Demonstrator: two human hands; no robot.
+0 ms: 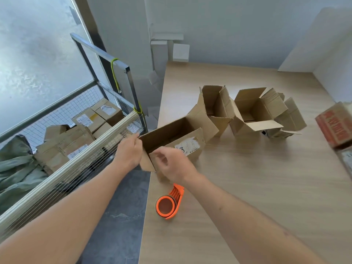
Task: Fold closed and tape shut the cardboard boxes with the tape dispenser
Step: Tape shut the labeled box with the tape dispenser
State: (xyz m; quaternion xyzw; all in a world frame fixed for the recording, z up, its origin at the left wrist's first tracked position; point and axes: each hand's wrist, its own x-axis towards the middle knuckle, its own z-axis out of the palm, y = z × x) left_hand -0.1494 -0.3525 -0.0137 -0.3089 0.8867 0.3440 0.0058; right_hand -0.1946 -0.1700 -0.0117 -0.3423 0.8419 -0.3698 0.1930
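An open cardboard box (188, 144) with a white label stands at the wooden table's left edge. My left hand (129, 152) grips its near left flap at the corner. My right hand (174, 165) hovers over the box's near side with fingers loosely curled, holding nothing that I can see. An orange tape dispenser (169, 203) lies on the table just below my right wrist. Two more open boxes stand behind: one (214, 109) in the middle and one (253, 113) to its right, both with flaps up.
A wire cart (106, 134) holding several sealed boxes stands left of the table (247, 187). A red-printed carton (335, 126) sits at the right edge. White walls close the back and right. Grey floor shows between cart and table.
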